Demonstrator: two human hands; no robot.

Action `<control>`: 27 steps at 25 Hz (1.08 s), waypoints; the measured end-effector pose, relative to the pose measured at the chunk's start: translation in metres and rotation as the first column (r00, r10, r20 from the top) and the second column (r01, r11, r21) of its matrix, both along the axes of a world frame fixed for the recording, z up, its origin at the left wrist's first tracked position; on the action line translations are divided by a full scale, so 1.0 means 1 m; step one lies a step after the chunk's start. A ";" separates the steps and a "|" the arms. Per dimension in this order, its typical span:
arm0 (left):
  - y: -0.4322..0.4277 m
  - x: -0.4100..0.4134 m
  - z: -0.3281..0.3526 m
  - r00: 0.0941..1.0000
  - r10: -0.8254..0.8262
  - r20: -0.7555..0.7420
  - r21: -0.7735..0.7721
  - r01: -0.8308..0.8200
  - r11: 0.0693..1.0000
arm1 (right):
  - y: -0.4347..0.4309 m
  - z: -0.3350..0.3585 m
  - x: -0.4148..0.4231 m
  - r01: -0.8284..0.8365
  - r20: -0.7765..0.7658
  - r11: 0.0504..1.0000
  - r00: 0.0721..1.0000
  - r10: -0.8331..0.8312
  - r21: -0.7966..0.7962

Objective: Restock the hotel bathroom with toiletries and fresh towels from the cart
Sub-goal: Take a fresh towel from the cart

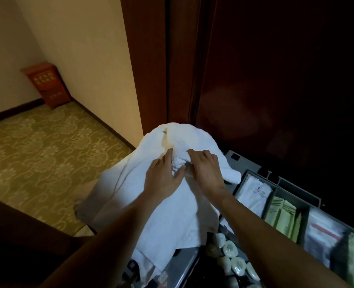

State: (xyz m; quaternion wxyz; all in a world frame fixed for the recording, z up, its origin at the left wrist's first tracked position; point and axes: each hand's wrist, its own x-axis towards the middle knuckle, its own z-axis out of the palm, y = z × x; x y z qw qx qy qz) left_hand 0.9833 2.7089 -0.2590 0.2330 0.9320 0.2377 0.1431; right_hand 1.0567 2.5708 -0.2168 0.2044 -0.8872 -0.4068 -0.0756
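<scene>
A large white towel [151,204] lies draped over the left end of the housekeeping cart [244,163], hanging down its side. Both of my hands rest on top of it. My left hand [163,175] and my right hand [205,169] pinch a bunched knot of the towel between them near its upper middle. The cart's grey tray holds white packets [255,194], pale green sachets [284,217] and round wrapped soaps [230,248]. Part of the tray is hidden under the towel.
A dark wooden door and frame [255,69] stand right behind the cart. To the left are a cream wall, green patterned carpet [36,152] and a small red wooden box [47,84] in the far corner. A dark surface edge [16,235] sits at lower left.
</scene>
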 end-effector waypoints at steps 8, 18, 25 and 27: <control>-0.022 -0.017 0.056 0.949 0.196 0.247 -0.563 -0.023 0.826 | -0.009 0.030 -0.032 -0.148 0.057 0.953 0.989 0.138 0.263; -0.021 -0.052 0.097 0.825 0.419 0.380 -0.853 0.137 0.503 | -0.055 0.040 -0.045 -0.124 -0.211 0.964 0.962 0.176 0.237; -0.034 -0.064 0.101 0.814 0.532 0.234 -0.971 0.169 0.169 | -0.067 0.048 -0.075 -0.231 -0.251 0.952 0.927 0.277 0.199; -0.041 -0.068 0.107 0.789 0.572 0.224 -0.975 0.182 0.131 | -0.075 0.049 -0.078 -0.226 -0.252 0.957 0.930 0.267 0.182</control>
